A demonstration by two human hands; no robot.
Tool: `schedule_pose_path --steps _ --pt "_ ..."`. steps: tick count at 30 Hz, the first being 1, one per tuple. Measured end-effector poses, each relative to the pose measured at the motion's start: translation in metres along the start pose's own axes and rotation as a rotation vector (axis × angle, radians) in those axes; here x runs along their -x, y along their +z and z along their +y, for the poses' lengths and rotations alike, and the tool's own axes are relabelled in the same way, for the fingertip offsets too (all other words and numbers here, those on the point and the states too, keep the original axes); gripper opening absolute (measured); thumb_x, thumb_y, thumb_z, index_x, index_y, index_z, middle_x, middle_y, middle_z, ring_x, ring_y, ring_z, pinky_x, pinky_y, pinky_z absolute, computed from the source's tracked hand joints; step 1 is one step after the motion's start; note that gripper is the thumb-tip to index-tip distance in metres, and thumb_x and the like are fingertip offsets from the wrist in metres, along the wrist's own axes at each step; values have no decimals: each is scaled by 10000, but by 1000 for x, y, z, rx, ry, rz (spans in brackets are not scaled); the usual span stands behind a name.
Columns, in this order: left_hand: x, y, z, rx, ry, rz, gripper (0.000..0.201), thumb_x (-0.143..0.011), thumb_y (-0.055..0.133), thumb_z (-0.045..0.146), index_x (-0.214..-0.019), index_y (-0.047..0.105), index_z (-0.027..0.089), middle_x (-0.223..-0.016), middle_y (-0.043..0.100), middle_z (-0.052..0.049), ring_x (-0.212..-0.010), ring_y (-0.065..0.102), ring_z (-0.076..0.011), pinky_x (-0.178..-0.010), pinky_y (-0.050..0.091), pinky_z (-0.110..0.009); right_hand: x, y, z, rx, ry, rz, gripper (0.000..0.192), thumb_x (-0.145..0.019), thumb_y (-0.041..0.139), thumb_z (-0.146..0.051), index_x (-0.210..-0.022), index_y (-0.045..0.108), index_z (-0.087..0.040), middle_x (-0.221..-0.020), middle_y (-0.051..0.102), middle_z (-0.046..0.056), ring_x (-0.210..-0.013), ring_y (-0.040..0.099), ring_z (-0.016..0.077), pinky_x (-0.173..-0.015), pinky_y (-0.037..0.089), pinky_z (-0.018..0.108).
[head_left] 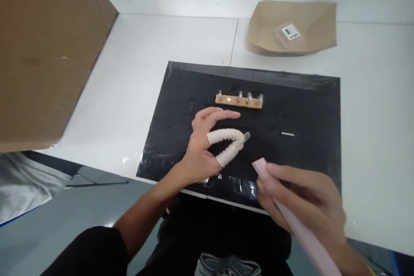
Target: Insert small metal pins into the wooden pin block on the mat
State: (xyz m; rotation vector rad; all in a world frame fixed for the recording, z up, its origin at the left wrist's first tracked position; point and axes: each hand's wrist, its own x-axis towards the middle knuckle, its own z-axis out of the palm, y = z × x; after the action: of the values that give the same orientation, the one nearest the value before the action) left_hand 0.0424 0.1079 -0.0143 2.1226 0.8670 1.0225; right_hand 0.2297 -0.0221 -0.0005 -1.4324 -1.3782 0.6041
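Note:
My left hand [205, 148] wears white finger cots on its thumb and index finger. Those two tips pinch a small clear piece [247, 136] over the black mat [194, 86]; its exact kind is too small to tell. A long pale pink strip [300, 228] is gripped in my right hand [307, 198], its squared end pointing toward the left hand. Beyond the left hand lies a narrow brown strip [233, 101] with several small clear pieces standing upright on it and one white dot. To the right on the mat rests a short thin metal-looking rod [287, 134].
A brown paper tray [310, 39] at the back right holds a clear plastic box [289, 35] with a white label. A large brown cardboard panel [51, 51] stands at the left. White table surface [106, 108] surrounds the mat, with a white wall behind.

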Motion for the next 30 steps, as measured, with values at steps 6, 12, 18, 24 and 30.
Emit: schedule_pose_path --steps 6,12,18,24,30 --pt "-38 -9 -41 -238 31 30 37 -931 740 240 -905 759 259 -1290 742 -51 -1291 556 -303 -1104 396 -547 -20 10 8 293 -275 154 296 -816 795 0 -1052 736 -169 -1137 702 76 -911 703 137 -690 628 214" --pt "-58 -8 -56 -309 -1 -26 52 -924 738 214 -941 764 256 -1334 720 -61 -1324 537 -327 -1100 335 -556 -22 11 24 328 -322 -4 217 -887 723 -16 -1052 717 -157 -1092 680 62 -884 687 122 -678 616 203" --pt "-60 -5 -60 -295 -19 -66 83 -928 737 188 -953 767 261 -1367 696 -63 -1361 503 -339 -1103 301 -569 -28 9 27 287 -261 57 205 -894 715 -3 -1040 701 -145 -1094 675 75 -905 692 113 -719 621 174" --pt "-63 -4 -62 -304 -72 -97 103 -924 748 206 -1002 761 272 -1379 691 -64 -1356 501 -344 -1093 290 -571 -27 12 27 342 -280 37 198 -893 710 -33 -1034 717 -173 -1051 703 60 -831 726 132 -661 639 211" --pt "-64 -2 -64 -302 -65 -75 184 -912 760 209 -1083 731 271 -1389 686 -78 -1350 507 -338 -1098 296 -567 -28 15 26 322 -296 41 175 -888 700 -16 -982 718 -163 -1016 709 63 -779 740 123 -625 633 204"
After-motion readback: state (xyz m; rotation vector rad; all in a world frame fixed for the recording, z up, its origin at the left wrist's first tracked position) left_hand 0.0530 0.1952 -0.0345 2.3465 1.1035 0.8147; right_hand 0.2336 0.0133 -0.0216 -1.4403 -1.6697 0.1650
